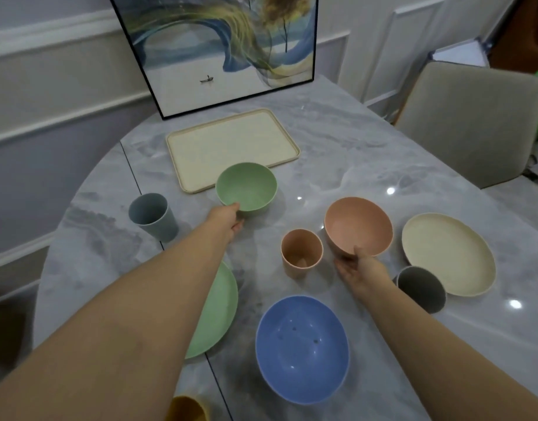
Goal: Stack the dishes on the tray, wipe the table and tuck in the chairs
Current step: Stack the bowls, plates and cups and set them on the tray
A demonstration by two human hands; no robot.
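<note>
A: Start at the left. What has the left hand got?

B: The green bowl. Fingers curl round its near rim, thumb on top, the rest tucked underneath. The bowl overlaps the near edge of the cream tray, which lies just beyond that hand and holds nothing yet. Whether the bowl is lifted or resting, I cannot tell.

A: What lies to the outside of that hand?

B: A grey-blue cup, well clear of it. Under the left forearm sits a green plate, and near the elbow a yellow cup.

A: Between the hands?

B: A pink cup, just beside the right hand, and a blue bowl nearer the body.

A: And the right hand?

B: It grips the pink bowl by its near rim, thumb inside, fingers below; the bowl tilts toward the person. Beyond its outer side are a dark cup and a cream plate.

A: How would you do this step well?

B: Set the green bowl flat in a tray corner, then nest the pink one squarely inside, I think. A rim pinch could let them tip, so level each first. Leave tray room for plates.
</note>
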